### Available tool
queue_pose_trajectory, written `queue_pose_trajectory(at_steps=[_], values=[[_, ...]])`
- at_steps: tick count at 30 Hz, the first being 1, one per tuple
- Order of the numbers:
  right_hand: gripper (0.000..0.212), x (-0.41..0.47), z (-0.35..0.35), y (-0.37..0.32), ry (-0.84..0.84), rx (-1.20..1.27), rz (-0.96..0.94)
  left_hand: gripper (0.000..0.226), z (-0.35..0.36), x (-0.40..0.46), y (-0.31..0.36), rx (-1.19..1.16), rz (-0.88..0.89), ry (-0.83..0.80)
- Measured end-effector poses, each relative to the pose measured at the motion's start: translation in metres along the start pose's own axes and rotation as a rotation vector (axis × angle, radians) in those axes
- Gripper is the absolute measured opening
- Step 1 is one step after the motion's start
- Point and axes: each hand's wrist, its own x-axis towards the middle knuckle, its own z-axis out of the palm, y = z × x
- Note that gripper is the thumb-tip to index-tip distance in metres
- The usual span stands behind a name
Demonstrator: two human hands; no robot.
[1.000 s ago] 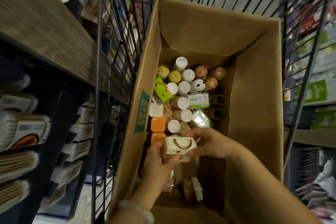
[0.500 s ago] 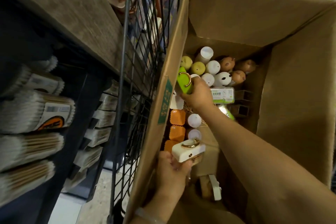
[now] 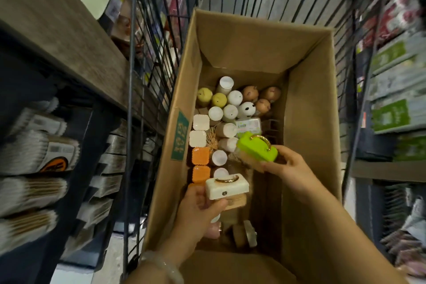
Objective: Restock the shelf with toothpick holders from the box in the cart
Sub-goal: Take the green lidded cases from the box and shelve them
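An open cardboard box (image 3: 306,108) stands in a black wire cart (image 3: 147,57). Several toothpick holders lie on its floor: white cylinders (image 3: 234,98), yellow ones (image 3: 204,94), brown animal-shaped ones (image 3: 250,92), orange square ones (image 3: 201,156). My left hand (image 3: 198,212) grips a white toothpick holder with a gold ring handle (image 3: 227,186) and a wooden base, low in the box. My right hand (image 3: 288,168) holds a green toothpick holder with a gold ring (image 3: 257,149), tilted, above the box's middle.
A wooden shelf board (image 3: 60,30) runs along the left, with stacked packs of cotton swabs (image 3: 34,152) below it. Shelves with green and white packages (image 3: 396,90) stand to the right of the cart. Loose toothpicks (image 3: 212,139) lie in the box.
My right hand reached to the green holder at the box's left side, took it and lifted it back toward the right. The left hand kept the white holder.
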Motion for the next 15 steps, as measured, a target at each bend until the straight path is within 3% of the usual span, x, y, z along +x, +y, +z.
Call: queue_pose_trajectory(at_steps=[6, 15], values=[[0.029, -0.048, -0.017, 0.007, -0.066, 0.102, -0.143, 0.038, -0.006, -0.039, 0.017, 0.056, 0.157, -0.139], [0.028, -0.147, -0.05, 0.0, -0.1, 0.17, -0.36, 0.039, -0.009, -0.138, -0.005, -0.205, 0.339, -0.058]])
